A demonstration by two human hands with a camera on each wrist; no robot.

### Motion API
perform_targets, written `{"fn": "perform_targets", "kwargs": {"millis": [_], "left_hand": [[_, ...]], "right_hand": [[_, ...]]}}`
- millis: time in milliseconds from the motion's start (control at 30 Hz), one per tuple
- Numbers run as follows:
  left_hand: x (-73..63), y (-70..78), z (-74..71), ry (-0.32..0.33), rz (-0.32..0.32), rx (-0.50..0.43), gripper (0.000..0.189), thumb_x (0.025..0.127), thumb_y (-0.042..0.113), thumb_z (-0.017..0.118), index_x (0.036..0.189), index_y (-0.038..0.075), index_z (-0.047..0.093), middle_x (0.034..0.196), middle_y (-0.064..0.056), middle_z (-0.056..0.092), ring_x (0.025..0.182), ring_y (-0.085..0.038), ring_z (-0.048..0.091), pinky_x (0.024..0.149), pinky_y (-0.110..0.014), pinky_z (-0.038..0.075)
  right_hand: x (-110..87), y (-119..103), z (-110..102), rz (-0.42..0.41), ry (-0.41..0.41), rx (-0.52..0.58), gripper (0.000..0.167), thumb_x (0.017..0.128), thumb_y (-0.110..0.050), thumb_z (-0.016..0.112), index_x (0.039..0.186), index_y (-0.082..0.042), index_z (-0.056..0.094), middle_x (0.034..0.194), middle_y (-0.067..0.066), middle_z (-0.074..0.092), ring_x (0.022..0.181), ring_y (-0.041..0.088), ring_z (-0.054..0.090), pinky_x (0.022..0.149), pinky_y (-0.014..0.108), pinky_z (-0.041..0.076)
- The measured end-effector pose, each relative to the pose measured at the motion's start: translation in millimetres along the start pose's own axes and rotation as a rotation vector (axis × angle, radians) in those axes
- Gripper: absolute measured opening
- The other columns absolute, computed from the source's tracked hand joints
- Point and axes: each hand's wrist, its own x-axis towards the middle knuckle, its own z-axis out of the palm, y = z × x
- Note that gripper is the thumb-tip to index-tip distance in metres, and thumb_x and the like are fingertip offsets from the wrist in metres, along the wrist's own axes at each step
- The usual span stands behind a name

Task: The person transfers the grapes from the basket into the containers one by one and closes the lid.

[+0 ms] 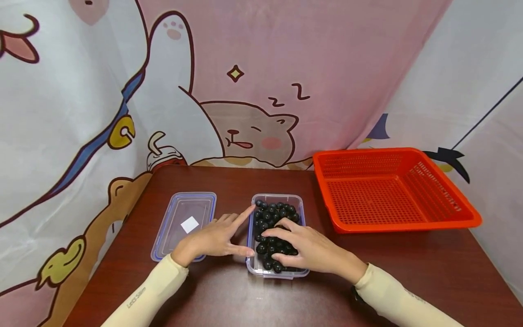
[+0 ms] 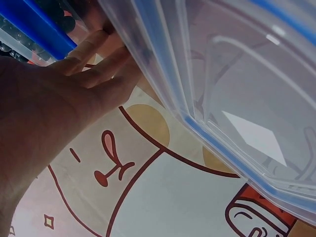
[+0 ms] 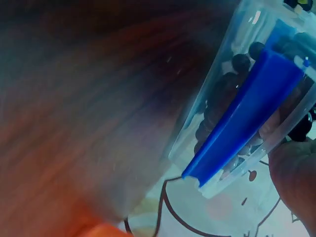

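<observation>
A clear plastic box (image 1: 250, 265) stands in the middle of the table, holding many dark round grapes (image 1: 265, 218). Blue clips (image 3: 242, 118) show on its side in the right wrist view. My right hand (image 1: 312, 247) reaches over the box's right side, fingers spread and a little bent, touching the grapes; no grape is plainly pinched. At the left wall, my left hand (image 1: 214, 237) has its index finger and thumb stretched out, their tips touching or close to the box's rim. The matching clear lid (image 1: 173, 231) with a white square label lies left of it, beside that hand.
A red-orange plastic basket (image 1: 341, 225) with perforated walls stands at the right back of the brown table (image 1: 229, 299). Behind the table hangs a cloth (image 1: 347, 68) printed with cartoon animals.
</observation>
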Motion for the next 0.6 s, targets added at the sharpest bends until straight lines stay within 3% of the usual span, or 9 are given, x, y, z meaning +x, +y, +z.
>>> {"fn": "perform_targets", "kwargs": {"millis": [133, 267, 433, 600], "left_hand": [[-0.3, -0.7, 0.2, 0.004, 0.006, 0.002, 0.117, 0.096, 0.071, 0.073, 0.178, 0.028, 0.002, 0.161, -0.028, 0.046, 0.147, -0.049, 0.044, 0.109, -0.073, 0.042], [-0.3, -0.8, 0.2, 0.011, 0.007, 0.005, 0.117, 0.095, 0.071, 0.073, 0.178, 0.028, 0.002, 0.161, -0.029, 0.046, 0.147, -0.050, 0.044, 0.109, -0.074, 0.042], [0.1, -1.0, 0.5, 0.013, 0.009, 0.003, 0.117, 0.095, 0.071, 0.073, 0.178, 0.028, 0.002, 0.161, -0.029, 0.045, 0.147, -0.050, 0.044, 0.109, -0.074, 0.041], [0.0, 0.0, 0.4, 0.003, 0.010, 0.002, 0.116, 0.097, 0.069, 0.073, 0.178, 0.027, 0.001, 0.161, -0.028, 0.045, 0.147, -0.049, 0.044, 0.108, -0.073, 0.043]], "right_hand": [[-3.9, 0, 1, 0.026, -0.023, -0.099, 0.057, 0.107, -0.052, 0.069, 0.157, -0.025, 0.058, 0.138, -0.005, 0.063, 0.097, 0.010, 0.067, 0.083, 0.035, 0.060], [-8.0, 1, 3, 0.082, 0.004, -0.123, 0.059, 0.108, -0.055, 0.065, 0.152, -0.015, 0.058, 0.140, -0.004, 0.065, 0.123, 0.016, 0.060, 0.105, 0.044, 0.049], [-11.6, 2, 6, 0.065, 0.062, -0.147, 0.057, 0.105, -0.056, 0.068, 0.143, -0.014, 0.063, 0.142, 0.000, 0.058, 0.131, 0.019, 0.051, 0.104, 0.044, 0.042], [-13.6, 1, 8, 0.045, 0.101, -0.214, 0.065, 0.102, -0.063, 0.067, 0.149, -0.019, 0.060, 0.159, 0.011, 0.042, 0.144, 0.031, 0.040, 0.104, 0.052, 0.034]]}}
